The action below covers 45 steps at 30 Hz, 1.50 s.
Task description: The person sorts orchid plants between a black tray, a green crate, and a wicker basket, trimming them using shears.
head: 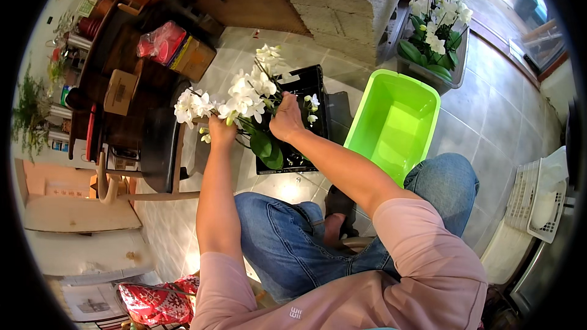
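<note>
White moth orchids stand over a black plastic crate on the floor in front of me. My left hand grips a flower stem at the left, just below a cluster of white blooms. Around the stems nearer the crate's middle, my right hand is closed. Broad green leaves hang below, between the two hands. A smaller white bloom shows beside my right hand. The roots and the stem parts inside my fingers are hidden.
A lime-green plastic tub stands right of the crate. Behind it, more white orchids fill a grey bin. At left are a wooden chair and a cardboard box. A white plastic basket is at far right.
</note>
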Motion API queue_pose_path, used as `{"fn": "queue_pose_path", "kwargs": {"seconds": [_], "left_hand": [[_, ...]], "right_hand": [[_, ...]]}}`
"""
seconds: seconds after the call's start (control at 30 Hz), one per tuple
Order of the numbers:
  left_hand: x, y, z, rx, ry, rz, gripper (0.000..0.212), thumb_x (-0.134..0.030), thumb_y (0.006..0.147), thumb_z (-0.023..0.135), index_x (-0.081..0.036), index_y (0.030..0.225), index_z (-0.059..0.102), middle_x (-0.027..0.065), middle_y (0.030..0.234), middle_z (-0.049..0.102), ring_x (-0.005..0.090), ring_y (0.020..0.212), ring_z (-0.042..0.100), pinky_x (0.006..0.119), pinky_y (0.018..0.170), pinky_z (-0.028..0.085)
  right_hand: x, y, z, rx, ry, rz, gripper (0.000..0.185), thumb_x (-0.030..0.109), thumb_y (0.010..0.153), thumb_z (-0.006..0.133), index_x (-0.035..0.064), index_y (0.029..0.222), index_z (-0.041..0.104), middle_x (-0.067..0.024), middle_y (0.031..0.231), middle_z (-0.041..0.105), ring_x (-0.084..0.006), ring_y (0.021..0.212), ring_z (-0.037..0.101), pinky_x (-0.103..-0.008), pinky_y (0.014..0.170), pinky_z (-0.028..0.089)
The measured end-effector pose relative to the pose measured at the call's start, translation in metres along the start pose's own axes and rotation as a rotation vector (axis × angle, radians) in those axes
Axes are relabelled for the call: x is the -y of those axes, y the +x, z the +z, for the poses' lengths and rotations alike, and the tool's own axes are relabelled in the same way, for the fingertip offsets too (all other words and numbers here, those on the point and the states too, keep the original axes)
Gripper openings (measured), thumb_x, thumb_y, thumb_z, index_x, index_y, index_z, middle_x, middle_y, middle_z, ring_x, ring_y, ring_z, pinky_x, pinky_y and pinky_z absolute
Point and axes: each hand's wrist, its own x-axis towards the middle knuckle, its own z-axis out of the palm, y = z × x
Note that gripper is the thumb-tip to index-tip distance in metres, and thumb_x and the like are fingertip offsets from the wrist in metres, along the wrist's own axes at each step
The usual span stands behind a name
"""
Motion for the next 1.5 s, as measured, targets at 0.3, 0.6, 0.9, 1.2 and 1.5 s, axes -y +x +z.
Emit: {"fn": "queue_pose_path", "kwargs": {"seconds": [0.3, 0.6, 0.9, 1.2, 1.5], "left_hand": [[-0.003, 0.004, -0.001, -0.105, 0.053, 0.259, 0.019, -0.007, 0.092, 0.061, 0.0, 0.108, 0.071, 0.0157, 0.099, 0.074, 0.0276, 0.089, 0.07, 0.037, 0.081, 0.053], [-0.036, 0.002, -0.003, -0.03, -0.175, -0.231, 0.028, -0.019, 0.098, 0.066, 0.006, 0.089, 0.073, 0.009, 0.076, 0.07, 0.0174, 0.068, 0.06, 0.034, 0.067, 0.048], [-0.054, -0.003, -0.006, -0.084, -0.151, -0.228, 0.027, -0.02, 0.097, 0.068, 0.005, 0.087, 0.072, 0.0097, 0.078, 0.071, 0.0176, 0.071, 0.061, 0.034, 0.07, 0.049], [-0.046, -0.002, -0.006, -0.067, -0.159, -0.219, 0.03, -0.022, 0.098, 0.067, 0.006, 0.089, 0.071, 0.0121, 0.083, 0.073, 0.0196, 0.076, 0.064, 0.034, 0.074, 0.05], [-0.039, 0.003, -0.003, -0.047, -0.136, -0.2, 0.031, -0.024, 0.098, 0.067, 0.006, 0.089, 0.072, 0.0123, 0.084, 0.074, 0.0203, 0.077, 0.066, 0.035, 0.075, 0.051]], "right_hand": [[0.011, 0.024, -0.006, -0.142, 0.0, -0.365, 0.068, 0.001, 0.076, 0.063, -0.0045, 0.133, 0.025, -0.0318, 0.125, 0.04, -0.0503, 0.12, 0.043, -0.0506, 0.106, 0.037], [0.022, 0.046, -0.024, -0.2, 0.161, -0.339, 0.058, -0.001, 0.079, 0.057, -0.007, 0.129, 0.027, -0.0324, 0.121, 0.042, -0.0505, 0.113, 0.047, -0.0514, 0.1, 0.039], [0.023, 0.054, -0.035, -0.087, 0.287, -0.249, 0.059, -0.002, 0.079, 0.059, -0.0006, 0.126, 0.023, -0.0276, 0.12, 0.042, -0.0407, 0.11, 0.049, -0.041, 0.1, 0.039], [0.035, 0.054, -0.046, 0.012, 0.214, -0.215, 0.055, 0.002, 0.085, 0.057, 0.0017, 0.126, 0.019, -0.0308, 0.122, 0.043, -0.0432, 0.111, 0.052, -0.0447, 0.1, 0.041], [0.039, 0.053, -0.052, -0.039, 0.178, -0.214, 0.054, 0.001, 0.083, 0.057, -0.0027, 0.124, 0.023, -0.033, 0.119, 0.046, -0.0472, 0.111, 0.054, -0.0473, 0.098, 0.042]]}}
